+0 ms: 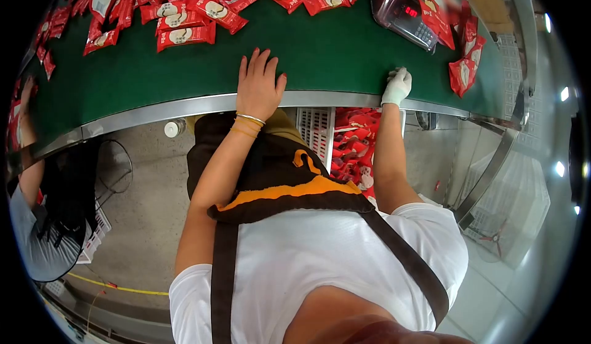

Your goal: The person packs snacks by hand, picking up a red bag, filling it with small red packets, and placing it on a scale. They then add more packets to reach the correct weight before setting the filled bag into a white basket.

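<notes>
My bare left hand lies flat on the green surface, near its metal edge, with the fingers spread and nothing held. Two bands circle that wrist. On my right hand is a white glove; its fingers are curled in, it rests on the surface by the edge, and no object shows in it. Beyond my left hand are several red-and-white sealed packets. Past my right hand stands a dark scale with a red lit display, and more red packets lie to its right.
Below the edge, a white crate stands beside a container of red packets. Another person's arm reaches the surface at far left. A metal frame leg slants down at right. A white round object is below.
</notes>
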`<action>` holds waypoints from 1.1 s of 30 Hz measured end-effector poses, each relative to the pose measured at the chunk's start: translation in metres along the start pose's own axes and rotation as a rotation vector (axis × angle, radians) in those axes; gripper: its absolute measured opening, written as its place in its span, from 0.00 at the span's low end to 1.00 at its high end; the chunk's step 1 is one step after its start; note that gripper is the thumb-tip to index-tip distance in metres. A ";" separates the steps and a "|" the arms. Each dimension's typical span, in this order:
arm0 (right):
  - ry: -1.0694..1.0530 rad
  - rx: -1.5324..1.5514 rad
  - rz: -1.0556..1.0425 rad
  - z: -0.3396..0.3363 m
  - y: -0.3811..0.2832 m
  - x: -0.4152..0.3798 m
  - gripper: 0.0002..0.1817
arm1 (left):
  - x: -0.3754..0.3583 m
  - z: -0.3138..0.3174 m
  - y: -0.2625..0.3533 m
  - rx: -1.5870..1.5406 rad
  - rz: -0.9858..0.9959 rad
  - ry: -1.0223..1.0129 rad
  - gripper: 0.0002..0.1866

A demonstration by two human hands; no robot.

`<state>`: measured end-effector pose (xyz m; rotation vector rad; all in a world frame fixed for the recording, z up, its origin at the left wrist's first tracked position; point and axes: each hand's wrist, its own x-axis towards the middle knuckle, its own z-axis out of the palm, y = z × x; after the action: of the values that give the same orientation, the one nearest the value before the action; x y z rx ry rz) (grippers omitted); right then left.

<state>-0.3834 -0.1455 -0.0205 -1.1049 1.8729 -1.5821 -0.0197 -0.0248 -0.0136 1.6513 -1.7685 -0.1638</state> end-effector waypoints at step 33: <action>-0.348 -1.174 -0.184 -0.264 0.117 -0.134 0.13 | 0.001 0.016 -0.010 0.179 0.090 -0.036 0.20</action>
<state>-0.5411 0.1226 -0.0895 -1.8626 2.4669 -0.1465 -0.0200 -0.0334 -0.0300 1.6977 -1.9288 0.0064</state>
